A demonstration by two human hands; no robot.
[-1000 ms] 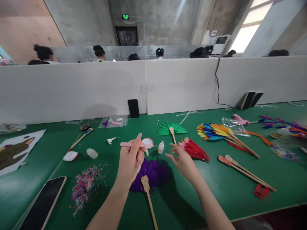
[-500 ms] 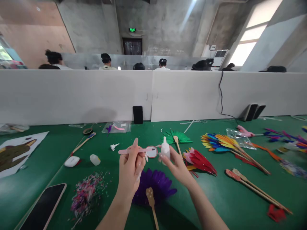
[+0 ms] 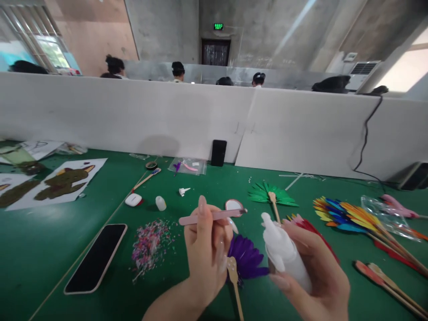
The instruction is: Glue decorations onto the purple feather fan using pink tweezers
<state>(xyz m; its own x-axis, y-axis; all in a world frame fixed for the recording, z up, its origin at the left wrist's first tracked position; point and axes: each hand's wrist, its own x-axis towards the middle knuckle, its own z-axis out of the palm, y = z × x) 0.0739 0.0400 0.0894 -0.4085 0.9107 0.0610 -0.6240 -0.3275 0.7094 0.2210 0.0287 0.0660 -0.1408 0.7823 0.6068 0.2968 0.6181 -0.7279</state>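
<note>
My left hand [image 3: 209, 249] is closed around a slim pink tool [image 3: 214, 217] whose narrow dark tip points right. In my right hand [image 3: 317, 272] is a white squeeze bottle [image 3: 287, 256], its nozzle tilted up and to the left. Tool tip and nozzle are apart. Below and between the hands lies a purple feather fan [image 3: 249, 258] with a pale wooden handle [image 3: 233, 269] dotted with small white spots. Just beyond the tool tip rests a small round white piece with a reddish rim [image 3: 233, 205].
A pile of colourful bits [image 3: 150, 247] and a phone [image 3: 96, 258] lie left. Behind are a small white bottle [image 3: 161, 203], a white nozzle cap [image 3: 183, 191] and a green feather fan [image 3: 261, 194]. Multicoloured feather fans [image 3: 347, 211] spread right. A white partition [image 3: 150, 116] closes the back.
My view has turned left, so the table things appear further right. The squeeze bottle has come closer to me and now tilts leftward. The pink tool stays in my left hand.
</note>
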